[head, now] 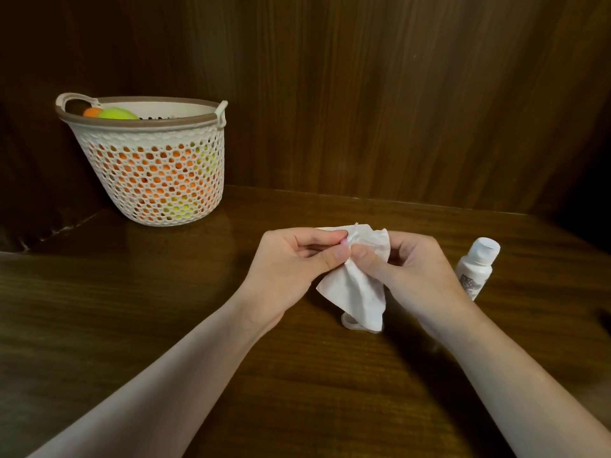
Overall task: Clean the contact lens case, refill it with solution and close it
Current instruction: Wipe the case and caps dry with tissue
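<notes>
Above the table [198,325], left hand [291,269] and right hand [413,276] meet, each grip pinching the tissue [353,292]

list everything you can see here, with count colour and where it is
tissue: one, white, held up over the table between both hands
small pink thing: one, pink, a bit shows at the left fingertips against the tissue; too hidden to identify
clear ring-shaped piece: one, translucent, on the table, partly behind the tissue's lower corner
bottle: one, white with a white cap, standing on the table beside the right hand
basket: one, white lattice with a brown rim, far left on the table
balls: many, orange and yellow-green, inside the basket
table: one, dark brown wood
left hand: one, pinches the tissue
right hand: one, pinches the tissue
</notes>
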{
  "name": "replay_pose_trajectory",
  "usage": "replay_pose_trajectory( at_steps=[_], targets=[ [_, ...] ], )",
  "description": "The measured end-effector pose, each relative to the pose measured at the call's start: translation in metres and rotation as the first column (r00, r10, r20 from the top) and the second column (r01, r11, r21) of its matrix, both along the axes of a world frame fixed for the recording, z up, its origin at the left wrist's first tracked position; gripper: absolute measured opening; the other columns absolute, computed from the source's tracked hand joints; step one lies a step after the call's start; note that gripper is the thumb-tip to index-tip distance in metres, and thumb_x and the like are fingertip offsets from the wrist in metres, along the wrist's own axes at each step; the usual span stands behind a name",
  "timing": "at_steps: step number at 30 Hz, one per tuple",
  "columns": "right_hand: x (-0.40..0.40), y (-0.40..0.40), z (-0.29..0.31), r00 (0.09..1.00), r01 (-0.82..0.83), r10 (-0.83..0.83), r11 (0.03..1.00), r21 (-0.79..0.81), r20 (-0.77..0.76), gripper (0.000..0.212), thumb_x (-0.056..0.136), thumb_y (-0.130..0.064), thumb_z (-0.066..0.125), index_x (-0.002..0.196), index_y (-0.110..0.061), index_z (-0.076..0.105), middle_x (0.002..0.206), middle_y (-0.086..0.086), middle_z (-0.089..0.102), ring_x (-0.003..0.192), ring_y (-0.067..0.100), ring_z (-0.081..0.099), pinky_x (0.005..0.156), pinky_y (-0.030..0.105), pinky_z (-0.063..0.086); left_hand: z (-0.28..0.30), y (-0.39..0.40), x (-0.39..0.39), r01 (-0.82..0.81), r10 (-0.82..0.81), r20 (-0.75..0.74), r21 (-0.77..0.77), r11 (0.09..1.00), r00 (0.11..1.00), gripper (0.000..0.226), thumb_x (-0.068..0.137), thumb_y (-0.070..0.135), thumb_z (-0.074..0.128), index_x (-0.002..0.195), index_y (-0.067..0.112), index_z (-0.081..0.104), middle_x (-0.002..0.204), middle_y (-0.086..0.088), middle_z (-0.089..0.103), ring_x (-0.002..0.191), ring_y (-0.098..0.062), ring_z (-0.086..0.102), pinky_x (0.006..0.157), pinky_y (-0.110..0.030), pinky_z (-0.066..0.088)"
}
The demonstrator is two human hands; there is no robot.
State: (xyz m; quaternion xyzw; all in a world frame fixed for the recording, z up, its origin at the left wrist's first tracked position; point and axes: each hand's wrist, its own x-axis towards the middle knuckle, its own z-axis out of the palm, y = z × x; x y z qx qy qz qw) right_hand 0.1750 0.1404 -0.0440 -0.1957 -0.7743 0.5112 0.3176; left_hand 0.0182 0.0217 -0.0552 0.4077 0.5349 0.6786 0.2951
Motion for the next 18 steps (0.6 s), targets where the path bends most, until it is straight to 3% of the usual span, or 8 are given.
replay_pose_trajectory(
  at_steps=[6,10,14,18],
  targets=[
    [-0.0015,-0.0073,0.0017,0.996,0.053,-0.052,0.999,0.001,-0.075,0.012,0.090,-0.044,0.080,0.092,-0.056,0.080,0.095,-0.020,0.082,0.089,-0.001,0.078,0.064,0.013,0.058,0.0023,-0.0017,0.0022,0.048,-0.048,0.016,-0.004,0.999,0.999,0.029,0.080,0.021,0.082,0.109,0.014,0.084,0.108,-0.002,0.083,0.104,-0.016,0.079,0.079,-0.022,0.062],
    [-0.0034,-0.0091,0.0024,0.994,0.106,-0.103,0.993,0.061,-0.045,0.017,0.095,-0.043,0.079,0.091,-0.059,0.077,0.089,-0.025,0.080,0.085,-0.007,0.075,0.059,0.009,0.054,0.0010,0.0000,0.0016,0.031,-0.032,-0.007,-0.036,0.999,0.999,0.022,0.090,0.007,0.080,0.111,0.011,0.084,0.107,0.000,0.083,0.100,-0.014,0.080,0.078,-0.021,0.062],
    [-0.0013,-0.0107,0.0044,0.995,0.062,-0.058,0.997,0.050,-0.083,0.014,0.096,-0.040,0.077,0.095,-0.054,0.079,0.092,-0.020,0.081,0.087,-0.002,0.077,0.062,0.011,0.056,0.0034,-0.0011,0.0024,0.070,-0.070,0.029,0.022,0.997,0.997,0.020,0.089,0.010,0.080,0.105,0.019,0.086,0.108,0.000,0.084,0.104,-0.014,0.079,0.079,-0.020,0.062],
    [0.0016,-0.0088,0.0059,0.999,0.033,-0.033,0.999,0.014,-0.032,0.012,0.098,-0.035,0.078,0.094,-0.046,0.082,0.092,-0.013,0.083,0.084,0.006,0.080,0.059,0.023,0.063,0.0021,-0.0014,0.0027,0.046,-0.048,0.080,0.028,0.999,0.996,0.022,0.089,0.012,0.079,0.106,0.024,0.085,0.109,0.002,0.083,0.104,-0.013,0.079,0.079,-0.020,0.062]
  ],
)
